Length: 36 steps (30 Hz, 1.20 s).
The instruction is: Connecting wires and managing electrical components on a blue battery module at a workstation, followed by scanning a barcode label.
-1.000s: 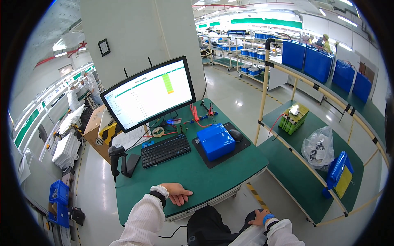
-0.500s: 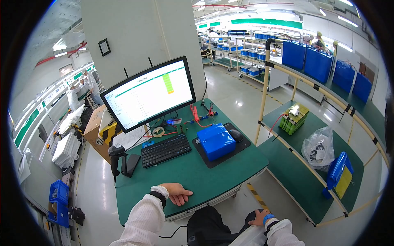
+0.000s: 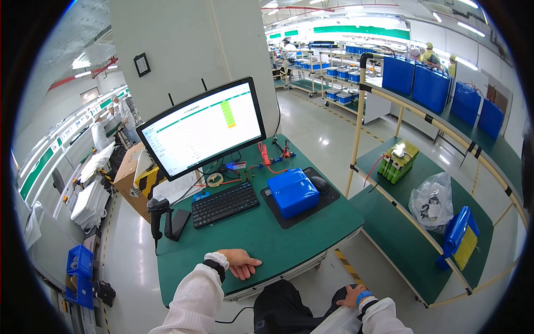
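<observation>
– What has changed just now?
– Almost nothing: my left hand [image 3: 239, 263] rests as before on the green table [image 3: 289, 239], half open, nothing visible in it; my right hand [image 3: 350, 295] lies on my dark trousers [image 3: 282, 303], its grip I cannot tell
– And the things?
– From my left hand, the keyboard [image 3: 225, 205] is at twelve o'clock, the blue pack [image 3: 293, 193] at one; both unmoved, so my work seems paused

Green table [image 3: 311, 239] partly behind the left sleeve [image 3: 192, 298], fine monitor text [image 3: 184, 137] illegible.
</observation>
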Each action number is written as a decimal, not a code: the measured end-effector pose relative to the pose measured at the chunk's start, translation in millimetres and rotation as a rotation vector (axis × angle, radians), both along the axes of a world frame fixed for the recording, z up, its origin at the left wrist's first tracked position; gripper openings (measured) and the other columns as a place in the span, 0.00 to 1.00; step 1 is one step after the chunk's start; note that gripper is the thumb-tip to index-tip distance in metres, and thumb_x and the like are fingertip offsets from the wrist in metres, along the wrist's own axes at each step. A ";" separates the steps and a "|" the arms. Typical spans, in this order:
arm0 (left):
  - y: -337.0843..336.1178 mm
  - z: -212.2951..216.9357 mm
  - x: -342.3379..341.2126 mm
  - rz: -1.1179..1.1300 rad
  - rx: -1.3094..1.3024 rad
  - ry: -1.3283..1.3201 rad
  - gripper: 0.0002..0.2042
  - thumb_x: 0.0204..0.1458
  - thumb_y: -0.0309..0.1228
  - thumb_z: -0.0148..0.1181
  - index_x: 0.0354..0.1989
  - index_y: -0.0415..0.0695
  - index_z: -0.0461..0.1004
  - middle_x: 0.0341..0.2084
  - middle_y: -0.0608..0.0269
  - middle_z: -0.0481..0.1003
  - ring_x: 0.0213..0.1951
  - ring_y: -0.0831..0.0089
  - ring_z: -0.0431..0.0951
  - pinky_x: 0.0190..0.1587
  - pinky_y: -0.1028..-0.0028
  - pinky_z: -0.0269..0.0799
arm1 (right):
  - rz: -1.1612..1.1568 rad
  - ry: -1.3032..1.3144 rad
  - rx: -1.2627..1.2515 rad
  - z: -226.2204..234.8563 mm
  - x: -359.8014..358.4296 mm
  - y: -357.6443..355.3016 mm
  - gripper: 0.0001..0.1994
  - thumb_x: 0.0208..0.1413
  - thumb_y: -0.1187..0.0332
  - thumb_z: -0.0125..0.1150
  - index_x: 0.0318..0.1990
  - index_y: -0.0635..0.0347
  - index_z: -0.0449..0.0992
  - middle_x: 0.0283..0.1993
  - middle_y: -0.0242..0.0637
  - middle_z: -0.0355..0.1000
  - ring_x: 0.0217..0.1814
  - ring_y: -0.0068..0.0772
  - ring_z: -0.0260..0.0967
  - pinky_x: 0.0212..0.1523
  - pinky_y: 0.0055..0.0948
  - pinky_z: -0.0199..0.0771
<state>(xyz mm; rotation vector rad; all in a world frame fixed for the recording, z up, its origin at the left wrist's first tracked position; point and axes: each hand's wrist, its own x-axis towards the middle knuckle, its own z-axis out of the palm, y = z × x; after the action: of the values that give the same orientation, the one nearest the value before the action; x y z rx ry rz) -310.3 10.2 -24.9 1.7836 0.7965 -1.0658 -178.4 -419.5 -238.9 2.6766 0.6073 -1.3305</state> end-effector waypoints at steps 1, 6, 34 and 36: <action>-0.3 0.3 0.1 -0.001 -0.001 -0.003 0.24 0.56 0.56 0.55 0.34 0.43 0.78 0.26 0.65 0.80 0.28 0.72 0.81 0.34 0.74 0.77 | 0.000 -0.003 -0.003 -1.5 -0.1 -0.4 0.53 0.43 0.29 0.57 0.73 0.48 0.49 0.69 0.76 0.41 0.71 0.79 0.42 0.67 0.66 0.46; 1.1 -1.0 -2.5 0.019 -0.012 -0.012 0.24 0.56 0.56 0.56 0.33 0.43 0.78 0.26 0.64 0.80 0.28 0.72 0.81 0.33 0.75 0.77 | 0.018 -0.019 0.004 -7.8 -0.7 0.4 0.53 0.43 0.28 0.57 0.73 0.48 0.49 0.69 0.76 0.42 0.71 0.79 0.43 0.67 0.66 0.46; 0.9 -2.1 0.3 -0.009 -0.015 -0.004 0.24 0.56 0.56 0.57 0.33 0.43 0.78 0.25 0.64 0.80 0.29 0.73 0.81 0.33 0.75 0.78 | 0.035 -0.034 0.006 -4.7 0.2 -1.8 0.53 0.43 0.28 0.57 0.72 0.48 0.50 0.68 0.77 0.44 0.70 0.78 0.46 0.66 0.65 0.50; 0.9 -2.8 0.2 -0.006 -0.017 -0.006 0.24 0.56 0.56 0.57 0.33 0.43 0.78 0.25 0.64 0.80 0.29 0.73 0.81 0.33 0.75 0.78 | 0.035 -0.033 0.010 -3.9 -0.1 -1.9 0.53 0.43 0.28 0.57 0.72 0.48 0.50 0.68 0.77 0.44 0.70 0.78 0.45 0.66 0.65 0.50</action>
<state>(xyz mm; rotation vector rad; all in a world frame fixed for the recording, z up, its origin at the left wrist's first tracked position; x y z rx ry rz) -310.2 11.1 -27.7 1.7752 0.7769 -1.0683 -178.5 -421.4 -242.7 2.6772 0.6561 -1.2754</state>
